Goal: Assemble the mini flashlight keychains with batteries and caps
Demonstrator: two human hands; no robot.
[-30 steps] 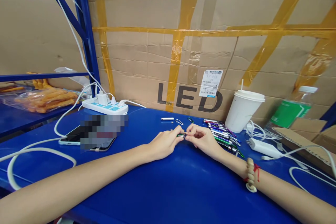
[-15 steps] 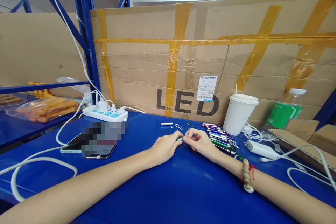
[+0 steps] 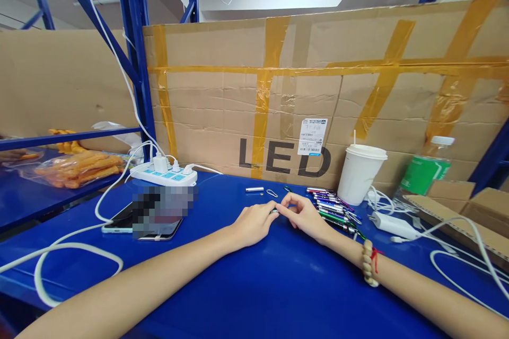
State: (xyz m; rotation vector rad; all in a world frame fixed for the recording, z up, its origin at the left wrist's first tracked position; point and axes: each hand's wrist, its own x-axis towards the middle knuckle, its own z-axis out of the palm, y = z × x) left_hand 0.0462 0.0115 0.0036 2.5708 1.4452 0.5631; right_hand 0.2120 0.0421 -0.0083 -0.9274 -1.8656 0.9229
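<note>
My left hand [image 3: 254, 224] is closed, its thumb and fingers pinching a small green-and-silver metal tube [image 3: 274, 211], mostly hidden by the fingers. Against the end of that tube, the fingertips of my right hand [image 3: 303, 216] are pressed together; whatever they grip there is too small to make out. Just beyond the hands lie a silver tube [image 3: 254, 189], a tiny metal piece beside it, a pale carabiner clip [image 3: 272, 193] and a green carabiner clip [image 3: 287, 188]. To the right of my right hand is a heap of coloured metal tubes [image 3: 334, 209] with clips.
A white lidded cup [image 3: 361, 174] with a straw stands behind the heap. Farther right are a green-labelled bottle [image 3: 425, 172], a white charger [image 3: 394, 226] with cables and a cardboard box [image 3: 487, 212]. Phones [image 3: 119, 218] and a power strip [image 3: 165, 175] are at left. Cardboard walls the back.
The camera view has shifted slightly. Both hands stay together at the green tube, my right fingers slightly repositioned at its end, and less of the green shows now.
</note>
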